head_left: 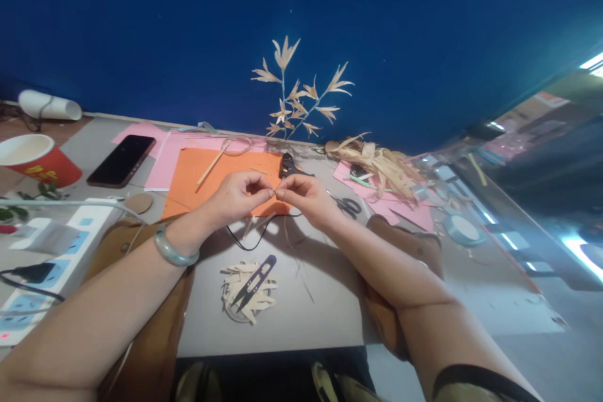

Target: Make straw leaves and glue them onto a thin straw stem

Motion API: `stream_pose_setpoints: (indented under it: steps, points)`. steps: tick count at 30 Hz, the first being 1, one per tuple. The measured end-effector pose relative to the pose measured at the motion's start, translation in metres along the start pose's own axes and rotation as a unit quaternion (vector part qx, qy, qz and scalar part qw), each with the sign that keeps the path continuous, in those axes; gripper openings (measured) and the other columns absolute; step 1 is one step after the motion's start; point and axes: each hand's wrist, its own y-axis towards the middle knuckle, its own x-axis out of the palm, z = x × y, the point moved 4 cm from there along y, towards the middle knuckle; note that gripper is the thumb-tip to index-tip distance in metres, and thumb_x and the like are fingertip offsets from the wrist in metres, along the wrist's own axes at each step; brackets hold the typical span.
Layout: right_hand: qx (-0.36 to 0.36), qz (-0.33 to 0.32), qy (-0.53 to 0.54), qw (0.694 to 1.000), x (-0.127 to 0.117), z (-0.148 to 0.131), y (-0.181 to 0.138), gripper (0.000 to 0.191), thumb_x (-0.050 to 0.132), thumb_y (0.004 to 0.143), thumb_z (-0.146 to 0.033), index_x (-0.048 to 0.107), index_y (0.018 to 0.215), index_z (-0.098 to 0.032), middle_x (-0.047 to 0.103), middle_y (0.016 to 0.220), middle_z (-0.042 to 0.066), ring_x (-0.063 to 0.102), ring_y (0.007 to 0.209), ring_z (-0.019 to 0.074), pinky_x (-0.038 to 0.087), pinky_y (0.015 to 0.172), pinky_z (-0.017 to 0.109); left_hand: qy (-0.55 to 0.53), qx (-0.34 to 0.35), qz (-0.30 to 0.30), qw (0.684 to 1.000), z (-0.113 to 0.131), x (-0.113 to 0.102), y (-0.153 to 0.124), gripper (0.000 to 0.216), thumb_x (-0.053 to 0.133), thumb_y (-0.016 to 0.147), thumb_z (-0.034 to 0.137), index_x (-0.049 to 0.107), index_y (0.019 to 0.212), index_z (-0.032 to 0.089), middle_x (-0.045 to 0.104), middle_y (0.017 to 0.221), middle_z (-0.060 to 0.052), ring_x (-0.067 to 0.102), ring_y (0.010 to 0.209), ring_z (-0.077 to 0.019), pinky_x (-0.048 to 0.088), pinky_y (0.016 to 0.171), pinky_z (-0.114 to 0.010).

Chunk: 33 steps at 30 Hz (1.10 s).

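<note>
My left hand (239, 196) and my right hand (308, 198) meet fingertip to fingertip above the orange sheet (188, 176). Both are closed in a pinch on something too small to make out. Behind them lies a black glue gun (289, 166), partly covered by my right hand. Black-handled scissors (348, 205) rest beside my right wrist. Closer to me, dark thread snips (257, 282) lie across a small pile of pale cut petals (235, 279). A branch of pale dried-leaf flowers (284, 56) rises behind my hands.
Dried husk strips (377, 166) are heaped at right on pink paper (419, 215), near a tape roll (464, 230). At left are a phone (121, 161), a red paper cup (56, 166) and a power strip (75, 242) with cables. A blue wall (188, 44) bounds the table's back.
</note>
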Motion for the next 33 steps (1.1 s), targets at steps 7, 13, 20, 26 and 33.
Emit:
stream_pose_setpoints:
  steps: [7, 13, 20, 26, 33]
  points:
    - [-0.065, 0.035, -0.083, 0.994, 0.0, -0.009, -0.003, 0.012, 0.068, 0.076, -0.029, 0.067, 0.073, -0.017, 0.069, 0.074, 0.001, 0.06, 0.071, 0.0133, 0.048, 0.073, 0.028, 0.033, 0.018, 0.016, 0.999, 0.005, -0.001, -0.001, 0.017, 0.063, 0.078, 0.031, 0.068, 0.074, 0.015, 0.069, 0.072, -0.004, 0.059, 0.067, -0.0147, 0.045, 0.065, -0.025]
    - [-0.066, 0.059, -0.1, 0.991, 0.001, -0.012, -0.005, 0.012, 0.067, 0.077, -0.028, 0.068, 0.073, -0.017, 0.07, 0.073, 0.002, 0.061, 0.07, 0.014, 0.048, 0.071, 0.028, 0.032, 0.019, 0.028, 0.999, 0.005, 0.0, -0.001, 0.018, 0.065, 0.076, 0.032, 0.068, 0.076, 0.014, 0.07, 0.074, -0.005, 0.061, 0.068, -0.0153, 0.047, 0.067, -0.026]
    - [-0.058, 0.057, -0.108, 0.991, 0.001, -0.01, -0.005, 0.013, 0.066, 0.077, -0.028, 0.065, 0.07, -0.017, 0.068, 0.072, 0.001, 0.059, 0.068, 0.0134, 0.048, 0.071, 0.028, 0.028, 0.027, 0.043, 0.998, 0.007, 0.0, -0.002, 0.021, 0.067, 0.075, 0.035, 0.07, 0.08, 0.015, 0.072, 0.08, -0.006, 0.064, 0.073, -0.0165, 0.049, 0.07, -0.027]
    - [-0.06, 0.061, -0.11, 0.99, 0.001, -0.01, -0.005, 0.014, 0.066, 0.078, -0.029, 0.064, 0.07, -0.017, 0.067, 0.071, 0.001, 0.059, 0.068, 0.0136, 0.048, 0.07, 0.028, 0.036, 0.033, 0.049, 0.998, 0.01, -0.002, -0.003, 0.014, 0.065, 0.075, 0.029, 0.068, 0.075, 0.015, 0.07, 0.074, -0.004, 0.061, 0.069, -0.015, 0.046, 0.066, -0.026]
    - [-0.071, 0.077, -0.091, 0.99, -0.001, -0.012, -0.007, 0.014, 0.071, 0.074, -0.03, 0.064, 0.073, -0.018, 0.067, 0.075, 0.001, 0.06, 0.073, 0.0139, 0.048, 0.074, 0.029, -0.117, -0.034, 0.005, 0.993, 0.008, 0.0, 0.0, 0.016, 0.068, 0.072, 0.03, 0.063, 0.071, 0.015, 0.062, 0.064, 0.0, 0.056, 0.061, -0.0112, 0.045, 0.064, -0.025]
